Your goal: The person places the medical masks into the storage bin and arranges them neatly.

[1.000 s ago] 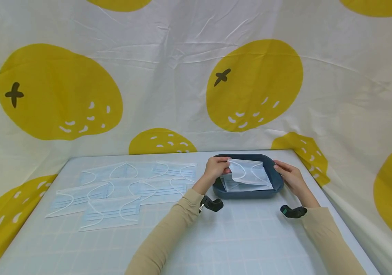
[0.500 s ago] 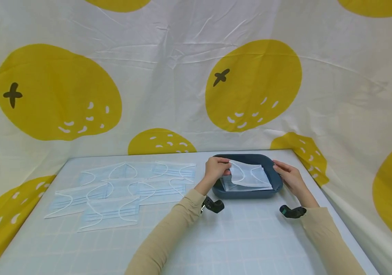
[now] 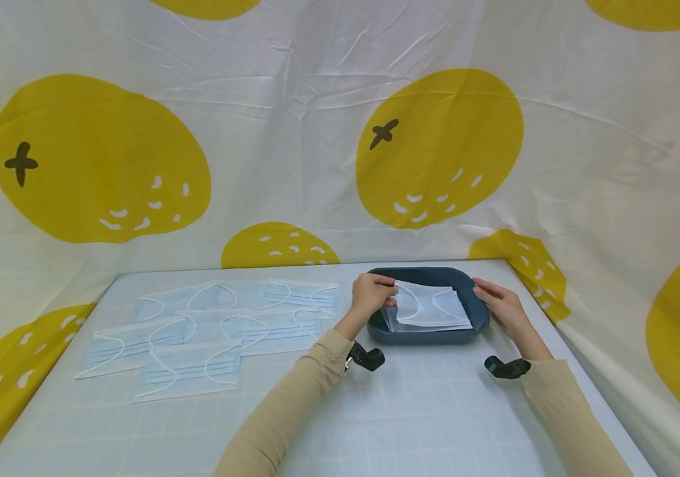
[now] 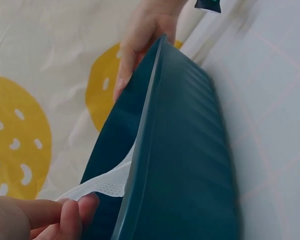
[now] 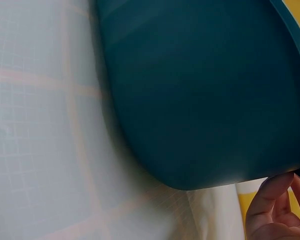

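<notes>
My left hand [image 3: 369,297] pinches the left edge of a light blue disposable face mask [image 3: 428,303] over a dark blue-green bin [image 3: 426,338]. Under that mask, part of at least one more mask shows inside the bin. The left wrist view has the pinched mask's white edge [image 4: 107,184] between thumb and fingers, just past the rim. At the bin's right end, my right hand [image 3: 508,313] holds the rim, thumb outside and fingertips over the edge. The right wrist view shows the bin's outer wall [image 5: 205,100] and that hand's fingers [image 5: 270,200] at the rim.
Several more face masks [image 3: 191,364] with white ear loops lie spread, partly overlapping, on the left of the table [image 3: 423,417]. A white curtain [image 3: 292,165] with yellow fruit prints hangs behind the table. A dark wrist device [image 3: 368,358] sits on each forearm.
The pinched mask has come down a little and lies flatter over the masks in the bin. My left hand has shifted slightly left; my right hand stays at the rim.
</notes>
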A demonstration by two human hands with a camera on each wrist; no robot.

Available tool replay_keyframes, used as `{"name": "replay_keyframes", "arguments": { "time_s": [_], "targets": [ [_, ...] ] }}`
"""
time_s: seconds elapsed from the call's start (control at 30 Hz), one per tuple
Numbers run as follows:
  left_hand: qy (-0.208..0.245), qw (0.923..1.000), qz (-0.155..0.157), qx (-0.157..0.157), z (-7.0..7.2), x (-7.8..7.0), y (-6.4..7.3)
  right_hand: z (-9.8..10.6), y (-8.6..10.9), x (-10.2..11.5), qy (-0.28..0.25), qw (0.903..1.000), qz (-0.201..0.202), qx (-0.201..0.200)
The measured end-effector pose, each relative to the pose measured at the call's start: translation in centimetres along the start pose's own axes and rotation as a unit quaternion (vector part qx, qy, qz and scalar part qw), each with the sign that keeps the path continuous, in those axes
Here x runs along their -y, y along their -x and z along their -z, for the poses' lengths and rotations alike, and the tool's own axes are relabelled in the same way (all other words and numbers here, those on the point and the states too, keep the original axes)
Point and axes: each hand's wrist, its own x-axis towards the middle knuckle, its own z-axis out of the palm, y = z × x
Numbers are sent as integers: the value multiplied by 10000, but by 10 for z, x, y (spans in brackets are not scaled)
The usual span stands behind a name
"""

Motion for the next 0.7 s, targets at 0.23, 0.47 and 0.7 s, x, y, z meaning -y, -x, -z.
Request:
{"name": "replay_keyframes", "arguments": {
  "time_s": [0.23,0.47,0.7],
  "targets": [
    [-202,9996,20,196,2,3,-2,-1,1,1,-2,10000,-47,-44],
    [-335,9991,-227,152,1,5,-1,-1,2,1,-32,10000,2,-3],
    [-443,9981,-421,-107,-1,7,0,0,0,-1,-60,10000,-55,32]
  ]
}}
